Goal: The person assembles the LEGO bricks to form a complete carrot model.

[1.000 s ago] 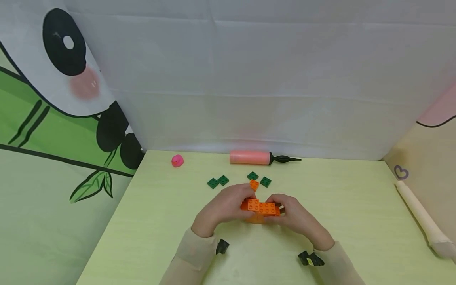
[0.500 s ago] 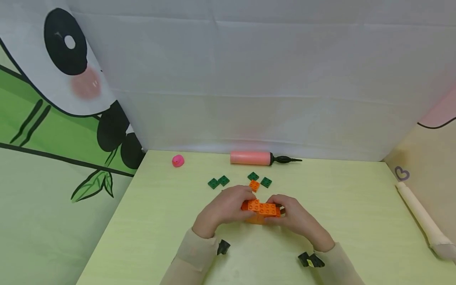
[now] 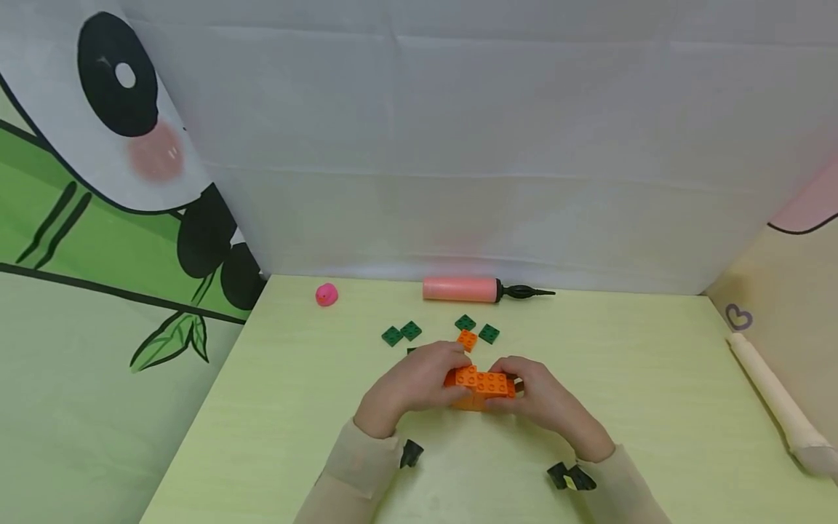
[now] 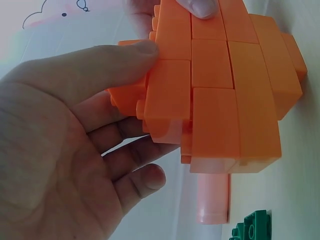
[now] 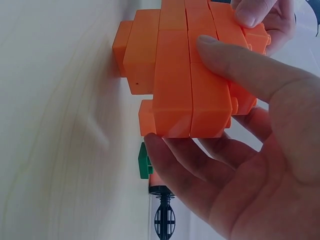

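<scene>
Between both hands stands a stepped structure of stacked orange building bricks (image 3: pixel 487 384), studs up, narrower at its bottom layer in the wrist views. My left hand (image 3: pixel 422 375) grips its left end, thumb on the near face and fingers behind. My right hand (image 3: pixel 540 393) holds the right end the same way, its thumb (image 5: pixel 215 50) pressed flat on the near bricks. Just behind the structure lies a loose orange brick (image 3: pixel 467 340), partly overlapped by the left fingers. A dark green brick (image 3: pixel 411 350) peeks out from behind the left hand.
Several green bricks (image 3: pixel 488 334) lie farther back on the pale table (image 3: pixel 275 437). A pink hand pump (image 3: pixel 460 289) with a black nozzle rests near the back wall, a small pink object (image 3: pixel 326 294) to its left. A cream-coloured roll (image 3: pixel 779 404) lies along the right edge.
Both hands keep their hold on the orange brick structure in almost the same place. A bit of green brick now shows behind the left hand.
</scene>
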The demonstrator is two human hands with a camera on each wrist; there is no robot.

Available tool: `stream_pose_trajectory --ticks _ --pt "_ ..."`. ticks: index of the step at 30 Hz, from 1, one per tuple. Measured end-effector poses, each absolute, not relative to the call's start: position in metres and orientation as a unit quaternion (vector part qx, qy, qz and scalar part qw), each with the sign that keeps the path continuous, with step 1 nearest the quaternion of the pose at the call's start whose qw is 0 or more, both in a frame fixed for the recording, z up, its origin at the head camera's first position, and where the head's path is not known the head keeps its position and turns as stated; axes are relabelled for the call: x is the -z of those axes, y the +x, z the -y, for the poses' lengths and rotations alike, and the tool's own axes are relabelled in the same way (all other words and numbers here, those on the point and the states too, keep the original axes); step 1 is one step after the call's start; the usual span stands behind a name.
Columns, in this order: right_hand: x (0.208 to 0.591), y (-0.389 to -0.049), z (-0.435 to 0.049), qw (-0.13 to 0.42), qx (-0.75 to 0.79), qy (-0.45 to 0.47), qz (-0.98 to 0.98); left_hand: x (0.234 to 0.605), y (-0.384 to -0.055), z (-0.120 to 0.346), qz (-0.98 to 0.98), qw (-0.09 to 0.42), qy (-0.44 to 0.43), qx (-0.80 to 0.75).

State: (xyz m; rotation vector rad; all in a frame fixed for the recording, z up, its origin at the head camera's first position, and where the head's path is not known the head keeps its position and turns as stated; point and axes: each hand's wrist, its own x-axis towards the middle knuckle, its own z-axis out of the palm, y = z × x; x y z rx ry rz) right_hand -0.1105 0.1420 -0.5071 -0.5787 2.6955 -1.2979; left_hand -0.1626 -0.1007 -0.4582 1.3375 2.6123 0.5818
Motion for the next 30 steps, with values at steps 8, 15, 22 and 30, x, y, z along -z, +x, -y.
stream_pose_trajectory --ticks 8,15,22,30 --pt "0.508 -0.106 -0.139 0.042 0.427 -0.19 -0.883 0.459 -0.159 0.103 -0.873 0.077 0.439 -0.199" --pt "0.51 -0.101 -0.135 0.04 0.426 -0.182 -0.886 0.458 -0.154 0.104 -0.879 0.079 0.427 -0.195" --pt "0.51 -0.101 -0.135 0.042 0.423 -0.181 -0.887 0.454 -0.15 0.102 -0.89 0.087 0.408 -0.186" --pt "0.511 -0.102 -0.134 0.042 0.42 -0.173 -0.89 0.448 -0.145 0.096 -0.902 0.087 0.389 -0.166"
